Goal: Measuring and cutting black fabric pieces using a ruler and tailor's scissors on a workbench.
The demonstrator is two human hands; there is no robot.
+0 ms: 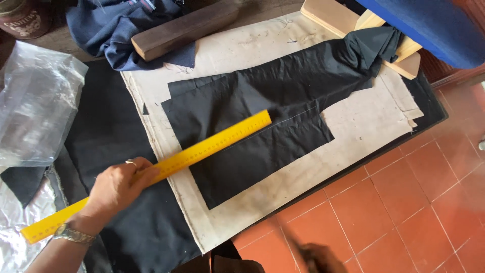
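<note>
My left hand [117,188], with a ring and a wristwatch, presses down on a long yellow ruler [212,146]. The ruler lies slanted across a piece of black fabric [268,101] spread on a cream cloth-covered board [353,126]. A thin chalk line runs on the fabric past the ruler's far end. My right hand [317,258] shows blurred at the bottom edge, over the floor and away from the fabric. Whether it holds anything I cannot tell.
A wooden block [182,30] rests on dark blue cloth [106,25] at the top. Clear plastic [35,101] lies at the left, a tin [22,17] in the top-left corner. A blue padded piece on wooden slats [429,25] sits top right. Orange floor tiles [414,192] lie at the right.
</note>
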